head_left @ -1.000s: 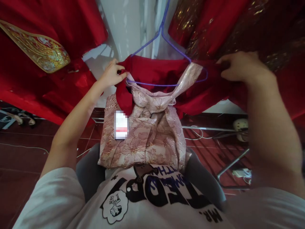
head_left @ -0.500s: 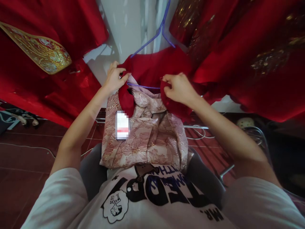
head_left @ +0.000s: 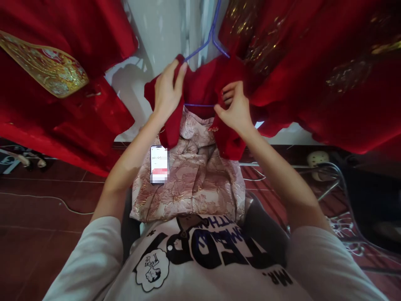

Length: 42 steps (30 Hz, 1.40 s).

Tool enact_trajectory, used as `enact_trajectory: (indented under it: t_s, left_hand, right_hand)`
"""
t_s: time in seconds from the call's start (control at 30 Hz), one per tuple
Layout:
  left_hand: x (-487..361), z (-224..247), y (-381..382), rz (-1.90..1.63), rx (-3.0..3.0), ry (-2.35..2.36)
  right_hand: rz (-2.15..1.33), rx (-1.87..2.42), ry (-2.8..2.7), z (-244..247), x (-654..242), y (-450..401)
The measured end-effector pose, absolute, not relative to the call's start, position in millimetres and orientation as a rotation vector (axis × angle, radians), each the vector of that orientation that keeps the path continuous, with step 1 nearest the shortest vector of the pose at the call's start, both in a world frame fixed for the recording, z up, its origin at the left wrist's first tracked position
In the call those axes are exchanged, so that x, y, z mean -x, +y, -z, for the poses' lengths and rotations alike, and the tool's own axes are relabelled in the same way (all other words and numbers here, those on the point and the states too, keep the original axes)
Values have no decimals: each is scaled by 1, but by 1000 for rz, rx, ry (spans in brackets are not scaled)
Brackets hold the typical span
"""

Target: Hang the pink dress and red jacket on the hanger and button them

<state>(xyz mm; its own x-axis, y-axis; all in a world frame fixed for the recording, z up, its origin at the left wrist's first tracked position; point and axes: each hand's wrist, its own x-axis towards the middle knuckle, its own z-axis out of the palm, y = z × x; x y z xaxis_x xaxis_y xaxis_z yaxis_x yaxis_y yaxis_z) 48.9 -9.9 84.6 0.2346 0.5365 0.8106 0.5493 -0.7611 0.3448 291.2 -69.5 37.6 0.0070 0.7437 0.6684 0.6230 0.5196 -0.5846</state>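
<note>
A dark red garment (head_left: pixel 202 81) hangs on a purple hanger (head_left: pixel 200 48) in front of me. My left hand (head_left: pixel 167 92) grips its left shoulder, thumb and fingers closed on the cloth beside the hanger's arm. With curled fingers, my right hand (head_left: pixel 236 106) holds the right front edge near the hanger's lower bar. The two front edges are apart, and the bar shows between them. Below, a pink floral brocade garment (head_left: pixel 184 198) lies across my lap. On its left part rests a phone (head_left: pixel 155 161) with a lit, partly blurred screen.
Red clothing (head_left: pixel 103 108) with a gold embroidered panel (head_left: pixel 59 69) hangs at left. More red clothing with gold decoration (head_left: pixel 313 96) hangs at right. A metal-framed chair (head_left: pixel 340 171) and a pale clog (head_left: pixel 318 163) are at lower right. Cables run over the tiled floor (head_left: pixel 62 242).
My left hand has moved up and right, from the collar edge to the shoulder by the hanger. My right hand has shifted slightly up, still on the red garment. The hanger has tilted slightly.
</note>
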Motion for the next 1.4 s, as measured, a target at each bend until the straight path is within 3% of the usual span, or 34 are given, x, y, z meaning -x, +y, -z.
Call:
enact_trajectory:
  t_s: [0.17, 0.63, 0.9, 1.4]
  left_hand:
    - [-91, -58, -33, 1449, 2634, -855]
    - [-92, -7, -60, 1865, 2662, -1321]
    - [-95, -10, -81, 1972, 2656, -1384]
    - [-83, -23, -109, 1700, 2626, -1268]
  right_hand:
    - [-193, 1096, -1730, -34, -262, -63]
    - [-374, 1010, -1654, -23, -256, -114]
    - [-383, 1002, -1679, -27, -251, -127]
    - [-283, 977, -1789, -36, -256, -139]
